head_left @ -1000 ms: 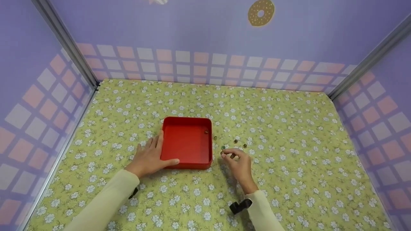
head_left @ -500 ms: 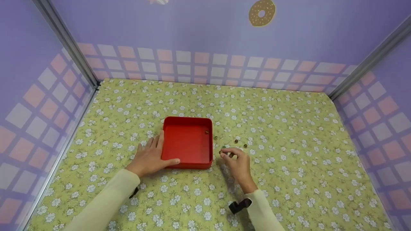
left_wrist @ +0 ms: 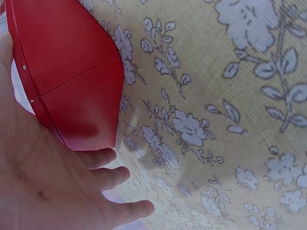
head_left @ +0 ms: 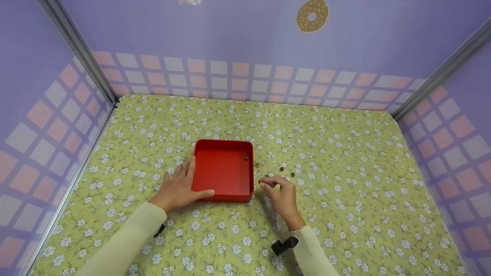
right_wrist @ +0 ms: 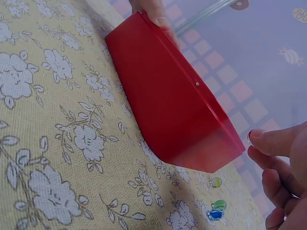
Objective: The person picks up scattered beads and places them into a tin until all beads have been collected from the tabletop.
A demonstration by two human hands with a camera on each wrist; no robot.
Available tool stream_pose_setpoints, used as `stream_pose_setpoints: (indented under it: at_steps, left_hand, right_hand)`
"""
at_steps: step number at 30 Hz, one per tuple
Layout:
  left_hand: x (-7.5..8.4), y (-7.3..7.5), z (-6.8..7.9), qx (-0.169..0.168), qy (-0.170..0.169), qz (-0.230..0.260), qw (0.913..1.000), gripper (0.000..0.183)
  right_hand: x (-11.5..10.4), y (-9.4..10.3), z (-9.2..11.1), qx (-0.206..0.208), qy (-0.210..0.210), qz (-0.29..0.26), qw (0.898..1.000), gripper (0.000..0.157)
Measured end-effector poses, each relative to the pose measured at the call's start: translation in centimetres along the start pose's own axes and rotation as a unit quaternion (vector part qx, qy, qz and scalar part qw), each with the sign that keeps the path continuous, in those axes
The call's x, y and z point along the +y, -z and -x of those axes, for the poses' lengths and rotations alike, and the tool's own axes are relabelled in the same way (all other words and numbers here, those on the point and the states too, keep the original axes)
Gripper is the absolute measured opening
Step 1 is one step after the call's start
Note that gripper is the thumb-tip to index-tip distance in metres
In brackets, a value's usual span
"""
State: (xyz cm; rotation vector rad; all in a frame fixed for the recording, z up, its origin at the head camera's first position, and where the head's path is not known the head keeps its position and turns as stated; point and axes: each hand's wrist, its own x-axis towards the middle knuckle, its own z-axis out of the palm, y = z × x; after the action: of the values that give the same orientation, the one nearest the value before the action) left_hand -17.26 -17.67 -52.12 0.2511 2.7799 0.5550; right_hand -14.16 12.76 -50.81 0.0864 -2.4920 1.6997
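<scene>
A square red tray [head_left: 224, 168] stands on the cloth with one glass marble [head_left: 246, 157] inside, by its right wall. My left hand [head_left: 177, 188] rests against its left side, fingers straight and spread, thumb laid over the front rim. My right hand [head_left: 283, 197] pinches a small clear marble with red in it [right_wrist: 249, 137] between thumb and index finger, just right of the tray. In the right wrist view, a yellow marble [right_wrist: 216, 182], a green marble [right_wrist: 219, 204] and a blue marble [right_wrist: 214, 214] lie on the cloth below that hand.
Two dark marbles, one of them a brown-looking marble [head_left: 292, 174], lie beyond the right hand. Another marble [head_left: 257, 165] sits close to the tray's right wall. A flowered yellow-green cloth [head_left: 345, 153] covers the table, with purple panels [head_left: 245, 38] around it.
My right hand has drawn slightly left toward the tray, bringing the pinched marble with it. The left hand and the tray have stayed in place.
</scene>
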Motion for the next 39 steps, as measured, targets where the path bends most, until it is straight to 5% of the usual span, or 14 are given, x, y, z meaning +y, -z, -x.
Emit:
stream_pose_setpoints:
  at_steps: [29,36,39]
  left_hand:
    - [-0.1,-0.2,-0.1,0.003,-0.003,-0.012,0.9999,0.127]
    - [-0.1,0.0,0.0,-0.002,0.001,-0.005,1.0000,0.126]
    - [0.0,0.0,0.0,-0.002,-0.001,-0.001,1.0000,0.125]
  right_hand:
    - [-0.8,-1.7,-0.3,0.006,0.023,0.012,1.000,0.011]
    - [3.0,-2.7,-1.2,0.014,0.046,0.023,0.999,0.011]
    - [3.0,-2.7,-1.3,0.016,0.051,0.023,0.998,0.007]
